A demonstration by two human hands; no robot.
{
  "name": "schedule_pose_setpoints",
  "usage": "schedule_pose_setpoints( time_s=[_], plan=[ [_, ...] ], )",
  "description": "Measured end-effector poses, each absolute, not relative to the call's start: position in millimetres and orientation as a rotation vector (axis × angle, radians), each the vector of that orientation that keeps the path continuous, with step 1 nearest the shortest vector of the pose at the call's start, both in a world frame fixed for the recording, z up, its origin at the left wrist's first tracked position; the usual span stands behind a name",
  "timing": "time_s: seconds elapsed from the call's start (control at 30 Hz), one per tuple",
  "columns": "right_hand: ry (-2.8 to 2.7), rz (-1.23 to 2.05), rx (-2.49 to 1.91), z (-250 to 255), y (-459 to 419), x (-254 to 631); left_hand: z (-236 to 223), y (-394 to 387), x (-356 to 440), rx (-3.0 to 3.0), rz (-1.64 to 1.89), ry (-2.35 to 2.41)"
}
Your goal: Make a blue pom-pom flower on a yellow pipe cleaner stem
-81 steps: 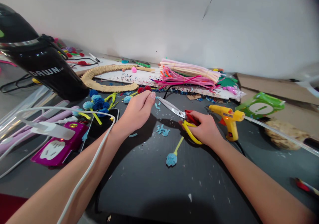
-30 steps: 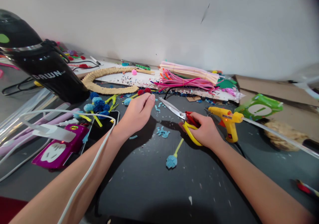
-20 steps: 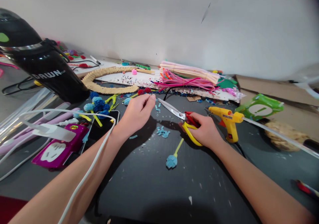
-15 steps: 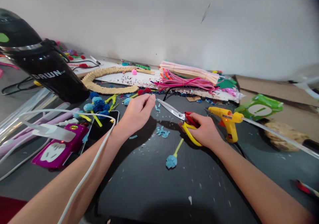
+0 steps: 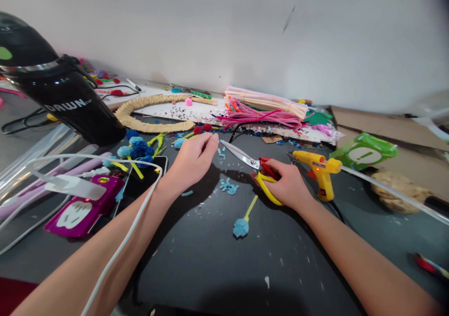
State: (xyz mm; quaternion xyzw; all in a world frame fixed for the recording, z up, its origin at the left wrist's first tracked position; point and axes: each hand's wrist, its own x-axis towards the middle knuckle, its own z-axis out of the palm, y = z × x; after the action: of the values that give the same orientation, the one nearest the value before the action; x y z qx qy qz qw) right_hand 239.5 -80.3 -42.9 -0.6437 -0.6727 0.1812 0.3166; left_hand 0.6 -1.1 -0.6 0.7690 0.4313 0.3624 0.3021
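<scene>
My right hand [image 5: 286, 185] grips a pair of scissors [image 5: 245, 157] by its red and yellow handles. The blades look closed, and their tip points at the fingertips of my left hand [image 5: 196, 159]. That hand is pinched shut above the dark table; whatever sits between its fingers is too small to make out. Below the blades lies a small pile of light blue snippets [image 5: 229, 186]. Closer to me rests a light blue flower [image 5: 241, 228] with a yellow-green stem.
At right stand a yellow glue gun [image 5: 321, 166] and a green packet [image 5: 366, 152]. Pink pipe cleaners [image 5: 263, 112] lie at the back beside a tan wrapped ring [image 5: 126, 114]. To the left are a black bottle [image 5: 77, 100], a purple power strip [image 5: 82, 208] and blue flowers [image 5: 138, 148].
</scene>
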Motion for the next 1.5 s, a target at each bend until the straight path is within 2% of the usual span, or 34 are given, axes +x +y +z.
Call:
schedule_pose_setpoints(
  time_s=[1.5],
  plan=[
    [-1.804, 0.459, -1.706, -43.1, -79.8, 240.8, 1.5, -2.9, 1.5, 2.046, 0.970, 1.143]
  ],
)
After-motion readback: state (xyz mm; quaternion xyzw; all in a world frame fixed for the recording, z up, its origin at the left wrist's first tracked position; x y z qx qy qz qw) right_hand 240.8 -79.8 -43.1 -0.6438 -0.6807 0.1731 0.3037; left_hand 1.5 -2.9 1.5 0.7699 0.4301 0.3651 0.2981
